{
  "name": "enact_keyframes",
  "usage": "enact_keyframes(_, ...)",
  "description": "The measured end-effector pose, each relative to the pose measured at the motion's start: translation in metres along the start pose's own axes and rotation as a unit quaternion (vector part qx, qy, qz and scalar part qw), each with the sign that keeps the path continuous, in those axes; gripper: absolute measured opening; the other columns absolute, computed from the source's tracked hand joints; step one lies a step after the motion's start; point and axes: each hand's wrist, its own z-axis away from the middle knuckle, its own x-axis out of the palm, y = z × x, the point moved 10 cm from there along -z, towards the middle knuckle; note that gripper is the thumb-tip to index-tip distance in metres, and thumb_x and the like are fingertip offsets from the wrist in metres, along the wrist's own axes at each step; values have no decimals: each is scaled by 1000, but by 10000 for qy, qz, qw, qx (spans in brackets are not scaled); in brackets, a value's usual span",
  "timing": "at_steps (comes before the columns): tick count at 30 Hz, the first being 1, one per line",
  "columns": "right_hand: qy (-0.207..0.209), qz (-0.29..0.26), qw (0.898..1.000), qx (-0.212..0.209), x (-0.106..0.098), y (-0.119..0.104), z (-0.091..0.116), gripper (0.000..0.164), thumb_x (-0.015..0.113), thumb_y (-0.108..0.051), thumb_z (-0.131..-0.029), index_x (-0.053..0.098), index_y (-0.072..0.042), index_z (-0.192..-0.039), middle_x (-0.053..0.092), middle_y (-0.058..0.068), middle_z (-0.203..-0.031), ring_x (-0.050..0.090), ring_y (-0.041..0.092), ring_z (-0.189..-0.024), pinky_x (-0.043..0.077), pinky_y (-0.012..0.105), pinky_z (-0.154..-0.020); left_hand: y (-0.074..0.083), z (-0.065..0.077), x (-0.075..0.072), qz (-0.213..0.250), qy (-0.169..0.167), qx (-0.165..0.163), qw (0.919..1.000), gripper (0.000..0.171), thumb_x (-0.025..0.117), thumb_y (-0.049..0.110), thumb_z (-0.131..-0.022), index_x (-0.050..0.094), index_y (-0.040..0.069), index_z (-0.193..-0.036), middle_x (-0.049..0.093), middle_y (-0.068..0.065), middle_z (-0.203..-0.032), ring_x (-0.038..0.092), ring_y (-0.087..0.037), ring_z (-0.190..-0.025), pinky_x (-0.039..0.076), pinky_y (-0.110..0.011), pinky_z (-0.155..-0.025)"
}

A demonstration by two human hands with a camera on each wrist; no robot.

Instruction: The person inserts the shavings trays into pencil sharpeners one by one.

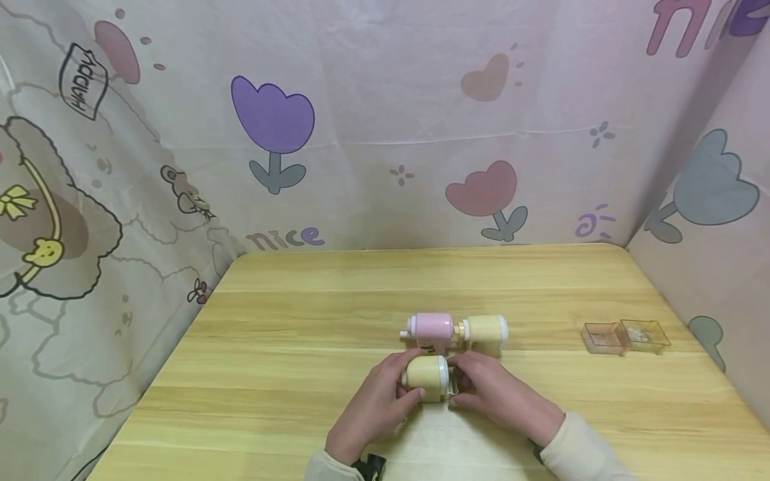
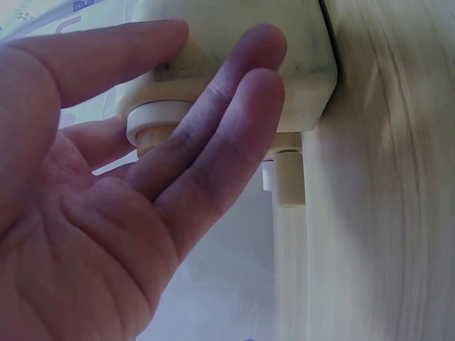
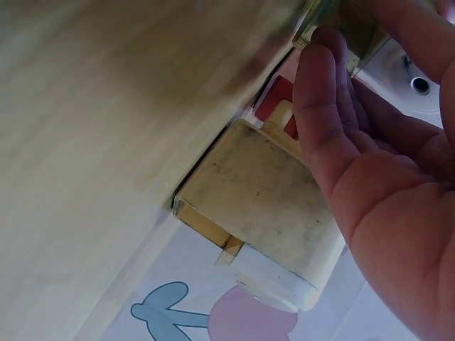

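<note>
My left hand point(image 1: 380, 394) holds a yellow crank pencil sharpener point(image 1: 424, 379) near the table's front, thumb in front and fingers behind. In the left wrist view, its white collar and crank handle point(image 2: 288, 177) show beside my fingers. At the sharpener's right, white-rimmed end, my right hand point(image 1: 496, 395) pinches a clear yellowish drawer point(image 3: 313, 25), mostly covered by the fingers. The white end face point(image 3: 398, 78) with its round hole shows in the right wrist view. Just behind stand a pink sharpener point(image 1: 434, 325) and a second yellow sharpener point(image 1: 486, 329), end to end.
Two see-through drawers, one pinkish point(image 1: 604, 339) and one yellowish point(image 1: 645, 336), sit side by side on the right of the wooden table point(image 1: 289, 321), with bits inside. Printed cloth point(image 1: 373, 100) hangs around the back and sides.
</note>
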Motion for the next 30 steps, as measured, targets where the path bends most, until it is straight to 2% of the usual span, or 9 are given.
enact_keyframes(8,37,62,9999,-81,1,-2,-2,43,79,-23,-73,60,-10,-109,56,-8,-95,53,9,-82,48,25,-71,1,1,0,-80,22,-11,10000,55,68,16,-87,48,16,-138,54,-11,-124,54,-8,-83,49,-25,-70)
enact_keyframes(17,55,65,10000,-37,1,-2,-2,45,80,-24,-73,59,-10,-110,57,-7,-97,53,10,-84,48,27,-72,1,1,0,-84,30,-1,10000,55,67,17,-87,48,17,-138,54,-10,-124,54,-8,-83,49,-25,-70)
enact_keyframes(24,88,136,9998,-84,2,-4,-4,47,80,-25,-73,59,-10,-113,60,-4,-105,57,13,-95,49,32,-82,0,1,-1,-98,64,20,9999,55,67,17,-87,47,17,-138,54,-10,-125,54,-8,-83,49,-25,-70)
enact_keyframes(30,149,181,9996,-140,2,-5,-5,45,80,-25,-72,59,-11,-110,59,-5,-103,56,13,-93,49,32,-81,1,1,-1,-179,74,101,9998,54,67,16,-87,48,20,-138,54,-11,-124,54,-9,-84,49,-25,-70)
